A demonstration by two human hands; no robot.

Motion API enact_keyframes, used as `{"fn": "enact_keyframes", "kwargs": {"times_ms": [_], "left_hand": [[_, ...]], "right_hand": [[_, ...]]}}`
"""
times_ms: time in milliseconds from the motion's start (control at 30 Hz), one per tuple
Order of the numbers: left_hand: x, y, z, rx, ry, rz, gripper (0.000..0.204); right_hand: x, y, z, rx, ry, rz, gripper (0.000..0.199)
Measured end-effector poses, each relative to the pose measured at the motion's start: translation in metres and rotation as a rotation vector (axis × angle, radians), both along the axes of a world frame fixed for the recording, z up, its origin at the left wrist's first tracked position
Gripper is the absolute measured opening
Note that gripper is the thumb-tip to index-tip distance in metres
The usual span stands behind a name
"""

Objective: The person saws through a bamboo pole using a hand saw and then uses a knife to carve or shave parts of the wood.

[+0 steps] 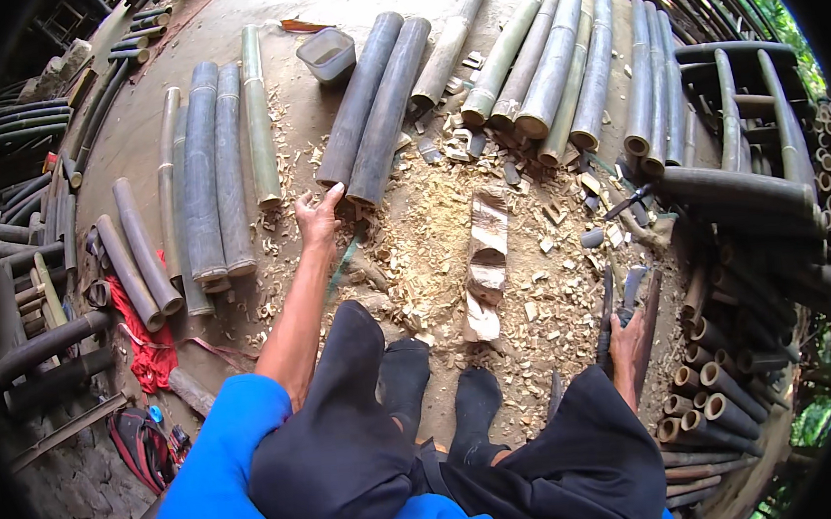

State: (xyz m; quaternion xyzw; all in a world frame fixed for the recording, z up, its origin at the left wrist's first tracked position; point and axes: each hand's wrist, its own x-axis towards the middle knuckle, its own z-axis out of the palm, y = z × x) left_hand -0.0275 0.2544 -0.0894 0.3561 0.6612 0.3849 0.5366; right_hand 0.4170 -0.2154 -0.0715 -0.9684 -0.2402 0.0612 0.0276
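Observation:
My left hand (318, 213) reaches forward with fingers spread, its tips touching the near end of a thick dark bamboo pole (360, 99); a second dark pole (389, 109) lies beside it. My right hand (626, 340) rests low at my right knee, closed around the dark handle of a long knife (605, 316) whose blade points away over the shavings. A wooden chopping block (486, 260) lies in front of my feet in dark socks (443, 391).
Wood chips and shavings (433, 230) cover the floor ahead. Cut bamboo poles lie in rows at left (211, 177) and upper right (556, 70). A grey plastic tub (327, 54) stands at the back. Short bamboo tubes (705, 403) are stacked at right; a red cloth (145, 347) lies left.

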Motion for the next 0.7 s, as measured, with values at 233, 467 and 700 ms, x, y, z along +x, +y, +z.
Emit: {"fn": "enact_keyframes", "kwargs": {"times_ms": [233,467,700], "left_hand": [[-0.021,0.022,-0.011,-0.169,-0.195,0.164,0.082],[0.035,-0.013,-0.007,-0.142,-0.143,-0.115,0.038],[0.050,0.010,-0.047,0.172,0.066,-0.030,0.040]], "right_hand": [[-0.064,0.030,-0.007,0.119,-0.095,0.018,0.063],[-0.198,0.071,0.008,0.399,0.611,0.456,0.035],[-0.223,0.072,0.005,0.482,0.818,0.309,0.040]]}}
